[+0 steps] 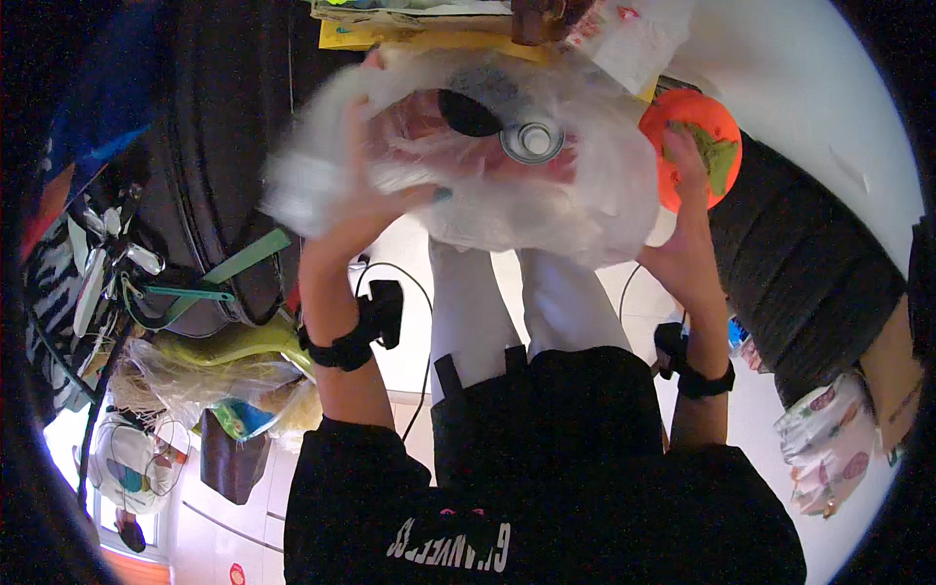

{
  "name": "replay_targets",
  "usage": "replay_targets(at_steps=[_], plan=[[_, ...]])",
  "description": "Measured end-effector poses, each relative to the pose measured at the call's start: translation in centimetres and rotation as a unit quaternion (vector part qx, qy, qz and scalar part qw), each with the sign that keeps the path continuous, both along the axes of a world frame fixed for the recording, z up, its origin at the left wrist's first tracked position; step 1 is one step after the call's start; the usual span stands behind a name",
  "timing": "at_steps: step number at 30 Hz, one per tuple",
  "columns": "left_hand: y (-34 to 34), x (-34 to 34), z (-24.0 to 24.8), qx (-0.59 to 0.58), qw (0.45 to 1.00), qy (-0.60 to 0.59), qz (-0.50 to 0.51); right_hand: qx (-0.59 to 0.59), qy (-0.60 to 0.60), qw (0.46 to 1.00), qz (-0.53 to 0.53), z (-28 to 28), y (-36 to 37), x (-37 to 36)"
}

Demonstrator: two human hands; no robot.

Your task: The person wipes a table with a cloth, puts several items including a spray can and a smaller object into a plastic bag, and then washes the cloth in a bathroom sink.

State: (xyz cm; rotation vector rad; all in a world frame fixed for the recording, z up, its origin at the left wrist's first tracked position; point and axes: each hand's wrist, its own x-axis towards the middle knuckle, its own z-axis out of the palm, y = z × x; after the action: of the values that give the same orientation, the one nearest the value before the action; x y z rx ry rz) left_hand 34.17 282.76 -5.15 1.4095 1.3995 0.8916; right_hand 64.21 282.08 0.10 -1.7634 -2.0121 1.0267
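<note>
Pale flooring (pixel 402 249) shows below the translucent plastic bag (pixel 517 200), the landmark for this report; a dark case (pixel 229 146) stands left of it. The left hand (pixel 372 200) is at the bag's left side, blurred, fingers spread and half open, thumb lying across the film. The right hand (pixel 690 234) is at the bag's right edge, similarly half open, fingers over an orange item with a green patch (pixel 687 109); whether it grips that item or the film cannot be told. Hands set on opposite sides appear to steady limp, bulky film. A round metal-rimmed object (pixel 533 142) sits at the bag's middle, inside or on top unclear, probably kept level by that two-sided hold.
</note>
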Motion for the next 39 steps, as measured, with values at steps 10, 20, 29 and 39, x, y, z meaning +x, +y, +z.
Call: replay_targets(at_steps=[10, 20, 29, 39], plan=[[0.9, 3.1, 3.2, -0.046, 0.997, -0.042, 0.036, 0.032, 0.346, 0.912, -0.217, -0.3, -1.1, 0.3], [-1.5, 4.8, 3.0, 0.071, 0.987, 0.142, 0.039, -0.041, 0.235, 0.917, -0.318, -3.1, -2.2, 0.1], [-3.1, 6.1, 3.9, 0.080, 0.921, 0.022, 0.380, 0.194, 0.099, 0.968, -0.124, 2.6, -1.3, -2.0], [0.2, 4.8, 1.1, 0.081, 0.991, 0.099, -0.036, -0.120, 0.190, 0.944, -0.242, -2.1, -2.6, 0.6]])
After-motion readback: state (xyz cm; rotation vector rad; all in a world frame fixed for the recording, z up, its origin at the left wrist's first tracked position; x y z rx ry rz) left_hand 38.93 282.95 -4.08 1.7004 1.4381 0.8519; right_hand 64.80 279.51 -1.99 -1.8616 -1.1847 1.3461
